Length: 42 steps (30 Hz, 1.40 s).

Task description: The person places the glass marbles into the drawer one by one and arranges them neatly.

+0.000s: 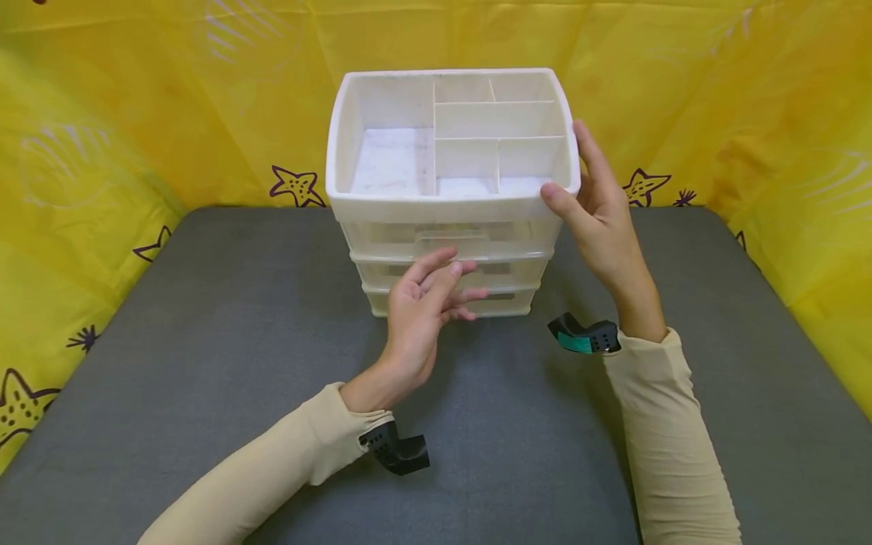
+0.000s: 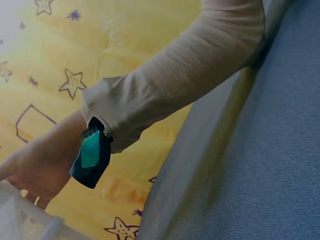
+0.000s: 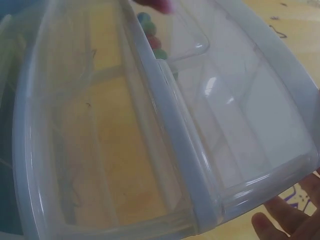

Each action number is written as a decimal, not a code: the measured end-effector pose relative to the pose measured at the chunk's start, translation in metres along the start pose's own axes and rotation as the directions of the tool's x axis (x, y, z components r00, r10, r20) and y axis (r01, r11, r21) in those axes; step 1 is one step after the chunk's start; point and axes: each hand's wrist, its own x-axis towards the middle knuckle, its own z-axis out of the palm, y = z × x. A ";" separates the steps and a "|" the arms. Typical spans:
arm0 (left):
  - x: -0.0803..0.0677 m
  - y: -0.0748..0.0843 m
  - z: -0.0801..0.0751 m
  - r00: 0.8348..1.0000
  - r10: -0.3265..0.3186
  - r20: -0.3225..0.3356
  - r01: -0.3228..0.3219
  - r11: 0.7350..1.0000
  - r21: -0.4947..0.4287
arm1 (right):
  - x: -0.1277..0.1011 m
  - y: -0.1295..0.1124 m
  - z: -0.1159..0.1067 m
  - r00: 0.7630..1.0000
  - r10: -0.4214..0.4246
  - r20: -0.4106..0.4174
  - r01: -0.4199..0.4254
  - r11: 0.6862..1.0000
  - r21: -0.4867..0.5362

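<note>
A white plastic drawer organizer (image 1: 443,208) stands upright, with a divided open tray on top and three clear-fronted drawers below. My right hand (image 1: 602,212) holds its right front corner, thumb over the top rim and fingers along the side. In front of the drawers is my left hand (image 1: 425,310), fingers loosely extended and holding nothing, near the top drawer's handle (image 1: 452,236). Through the clear front, the right wrist view shows small coloured balls (image 3: 151,41) in green, red and blue, below a blurred fingertip (image 3: 159,5). The left wrist view catches the right hand (image 2: 42,165) beside the organizer.
The organizer stands toward the back of a grey tabletop (image 1: 204,341). Behind and at both sides hangs a yellow cloth (image 1: 170,98) printed with starfish. Each wrist carries a small black camera, one (image 1: 395,448) on the left and one with green tape (image 1: 579,337) on the right.
</note>
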 end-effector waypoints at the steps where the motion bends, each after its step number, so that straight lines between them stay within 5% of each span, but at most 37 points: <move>1: -0.002 0.001 -0.001 1.000 0.008 0.004 -0.008 1.000 0.009 | 0.000 0.000 0.000 1.000 0.000 0.000 0.000 1.000 0.002; 18: -0.003 0.033 -0.021 0.964 0.265 0.002 -0.264 0.963 0.054 | -0.001 0.001 -0.004 1.000 -0.001 -0.005 0.001 1.000 0.015; 29: 0.002 0.048 -0.043 0.902 0.432 -0.015 -0.426 0.893 0.146 | -0.002 0.001 -0.006 1.000 -0.002 -0.022 0.002 1.000 0.008; 42: 0.012 0.054 -0.074 0.862 0.501 -0.083 -0.477 0.854 0.208 | -0.004 0.002 -0.007 1.000 0.003 -0.022 -0.004 1.000 -0.014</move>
